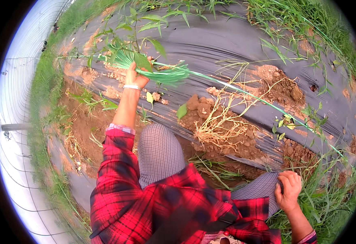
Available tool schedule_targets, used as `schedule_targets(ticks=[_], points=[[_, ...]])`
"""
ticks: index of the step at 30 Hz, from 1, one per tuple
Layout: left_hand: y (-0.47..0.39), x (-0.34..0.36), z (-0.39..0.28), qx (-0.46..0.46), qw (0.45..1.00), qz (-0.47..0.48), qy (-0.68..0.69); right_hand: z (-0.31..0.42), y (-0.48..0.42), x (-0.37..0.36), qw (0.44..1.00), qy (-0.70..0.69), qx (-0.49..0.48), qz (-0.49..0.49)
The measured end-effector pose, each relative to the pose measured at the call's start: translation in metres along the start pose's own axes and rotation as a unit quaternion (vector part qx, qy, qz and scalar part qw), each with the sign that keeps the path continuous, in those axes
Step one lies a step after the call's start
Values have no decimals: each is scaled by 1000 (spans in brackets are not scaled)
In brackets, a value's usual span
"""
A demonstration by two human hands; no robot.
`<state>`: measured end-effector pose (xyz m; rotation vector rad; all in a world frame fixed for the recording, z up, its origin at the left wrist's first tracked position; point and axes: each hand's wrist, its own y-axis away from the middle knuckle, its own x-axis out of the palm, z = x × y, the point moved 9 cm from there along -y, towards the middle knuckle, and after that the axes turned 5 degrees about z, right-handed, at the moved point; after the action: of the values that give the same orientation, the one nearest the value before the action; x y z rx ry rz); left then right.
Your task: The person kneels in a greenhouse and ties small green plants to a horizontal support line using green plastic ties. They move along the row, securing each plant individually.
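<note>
My left hand (137,76) reaches forward, gripping a thick bundle of green plastic strips (173,75) near its middle. A leafy green plant (158,48) stands at the same spot, and one of its leaves covers part of the fingers. Past the bundle runs a taut green twine (242,88), slanting down to the right over the bed. My right hand (288,190) rests at my right knee (257,187) with its fingers curled; its palm side is hidden. Between the hands, a heap of pale, dry roots (220,128) lies on brown soil (197,106).
Dark plastic mulch film (208,33) covers the bed, with soil clods (281,87) on it. Small leafy shoots (284,123) grow at the right beside the twine. Tall grass (327,195) borders my right side. A pale ribbed greenhouse wall (16,170) curves along the left.
</note>
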<state>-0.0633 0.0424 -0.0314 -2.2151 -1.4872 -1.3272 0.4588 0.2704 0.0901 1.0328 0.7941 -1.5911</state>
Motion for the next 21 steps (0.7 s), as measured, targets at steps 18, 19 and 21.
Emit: schedule_targets(ticks=[18, 19, 21], points=[[23, 39, -23, -34, 985, 165, 47, 23, -11, 17, 999, 45, -11, 21], [24, 36, -23, -31, 989, 143, 25, 24, -12, 18, 999, 47, -9, 24], [26, 29, -24, -26, 995, 96, -20, 24, -14, 19, 998, 49, -5, 29]])
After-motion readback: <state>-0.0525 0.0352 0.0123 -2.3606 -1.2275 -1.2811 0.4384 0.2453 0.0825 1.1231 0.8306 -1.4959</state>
